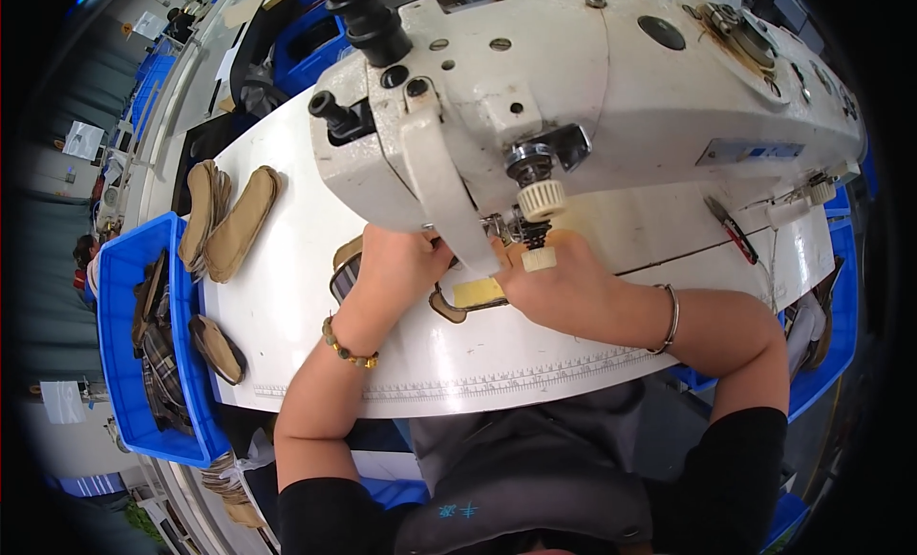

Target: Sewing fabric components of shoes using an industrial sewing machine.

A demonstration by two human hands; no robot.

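A white industrial sewing machine (611,87) stands over the table, its head above both my hands. At its needle area lies a shoe upper (447,309) with a tan lining and a dark edge. My left hand (406,264), with a beaded bracelet above its wrist, is closed on the left part of this piece, its fingertips partly behind the machine's head. My right hand (559,276) is closed at the piece's right side, close to the needle, its fingertips partly covered by the machine's knobs. A yellow patch (479,292) shows between my hands.
Tan sole-shaped pieces (243,225) lie stacked at the far left. Beside a blue bin (181,450) of plaid pieces rests another shoe upper (218,350). Thread snips (734,232) lie to the right. A ruler strip (478,378) follows the front edge. Another blue bin (842,335) stands at right.
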